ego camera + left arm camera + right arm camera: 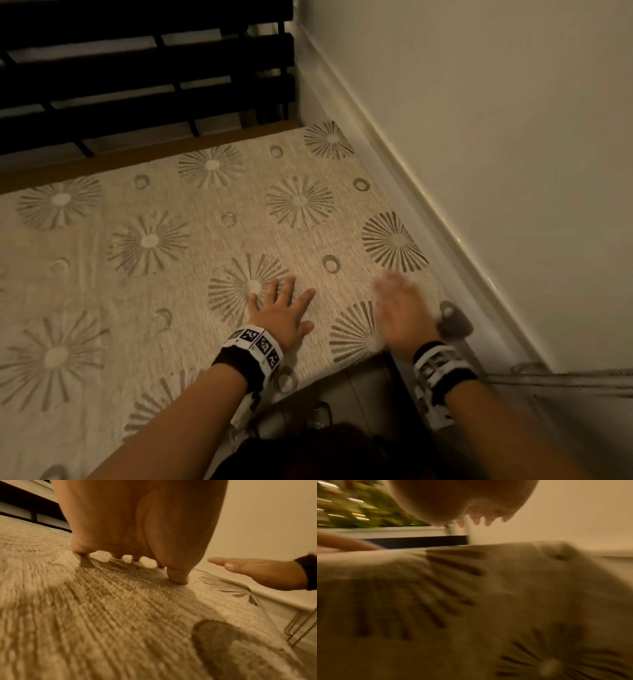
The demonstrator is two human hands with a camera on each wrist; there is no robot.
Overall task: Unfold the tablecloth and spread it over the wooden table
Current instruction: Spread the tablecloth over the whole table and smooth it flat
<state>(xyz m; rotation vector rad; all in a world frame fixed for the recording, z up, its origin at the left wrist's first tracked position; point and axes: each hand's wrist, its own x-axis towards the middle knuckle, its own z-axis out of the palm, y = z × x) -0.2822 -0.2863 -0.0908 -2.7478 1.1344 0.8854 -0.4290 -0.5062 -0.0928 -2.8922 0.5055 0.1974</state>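
Observation:
A beige tablecloth (191, 240) printed with grey starbursts and rings lies spread flat over the wooden table (144, 156), of which only a strip shows along the far edge. My left hand (281, 308) presses flat on the cloth near the front edge, fingers spread; in the left wrist view its fingertips (178, 580) touch the weave (102, 615). My right hand (397, 308) is blurred, flat and open, just above the cloth's right front corner beside the wall. The left wrist view shows the right hand (254, 570) hovering with straight fingers. The right wrist view is smeared; cloth (488, 601) fills it.
A cream wall (496, 137) with a white ledge (428, 205) runs along the table's right side. A dark slatted bench or railing (137, 75) stands behind the far edge. A beaded cord (302, 628) hangs at the wall. Floor tiles (359, 387) show below the front edge.

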